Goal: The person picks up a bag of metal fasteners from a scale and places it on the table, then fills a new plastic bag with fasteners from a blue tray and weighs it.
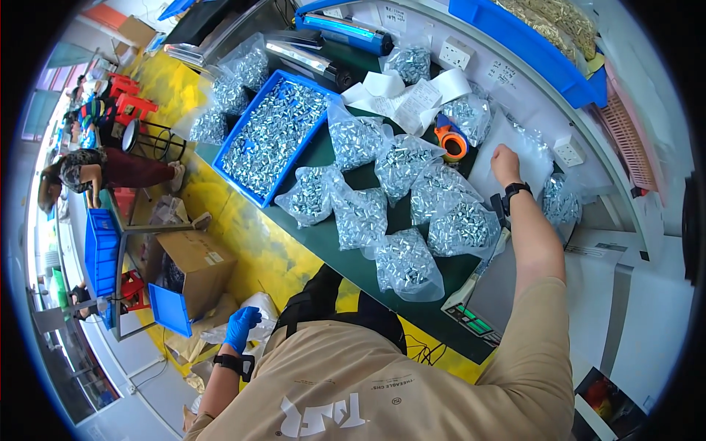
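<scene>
My right hand (505, 165) is bare and reaches over a pile of flat clear plastic bags (528, 160) on the right of the bench. Its fingers are curled, and whatever lies in them is hidden. In a blue glove, my left hand (241, 328) hangs low at my left side with fingers curled in, and nothing shows in it. Several filled clear bags of small silvery metal fasteners (408, 266) cover the middle of the green bench. Left of them is a blue tray (262, 200) of loose metal fasteners (276, 132).
A scale (471, 323) with a lit green display stands near my right arm. An orange tape dispenser (451, 141) and paper slips (415, 106) lie farther back. A bag sealer (305, 60) sits behind the tray. At left are a cardboard box (202, 264) and another person (92, 169).
</scene>
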Tool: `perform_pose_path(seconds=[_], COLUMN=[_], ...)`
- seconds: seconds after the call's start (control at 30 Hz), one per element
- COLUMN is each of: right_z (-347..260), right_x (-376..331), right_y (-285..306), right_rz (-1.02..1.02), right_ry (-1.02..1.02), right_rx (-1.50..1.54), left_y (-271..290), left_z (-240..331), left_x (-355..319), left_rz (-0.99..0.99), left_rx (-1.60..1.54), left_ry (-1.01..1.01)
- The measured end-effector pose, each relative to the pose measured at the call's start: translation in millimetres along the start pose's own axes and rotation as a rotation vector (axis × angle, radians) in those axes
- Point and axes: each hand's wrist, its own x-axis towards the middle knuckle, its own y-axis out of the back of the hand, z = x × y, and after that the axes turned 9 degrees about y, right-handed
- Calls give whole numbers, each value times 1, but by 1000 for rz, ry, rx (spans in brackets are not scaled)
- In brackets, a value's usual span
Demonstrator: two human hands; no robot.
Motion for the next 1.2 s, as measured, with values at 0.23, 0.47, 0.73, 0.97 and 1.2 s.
perform_pose_path(seconds=[0.23,0.47,0.73,0.97,1.2], right_z=[-77,-294,-367,-431,-509], right_x=[-11,-116,-185,-205,-193], right_y=[84,204,231,224,154], right_rz=[453,-122,-232,-268,-193], right_ry=[-105,391,586,416,300], right_rx=[356,1161,1393,1179,720], left_y=[1,-43,-76,-37,79], left_z=[-1,88,222,253,207], left_x=[9,-1,-38,-45,17], left_rz=[6,-68,-232,-759,-757], left_rx=[-29,133,11,-183,2], left_ry=[-30,-432,-1062,-965,-1013])
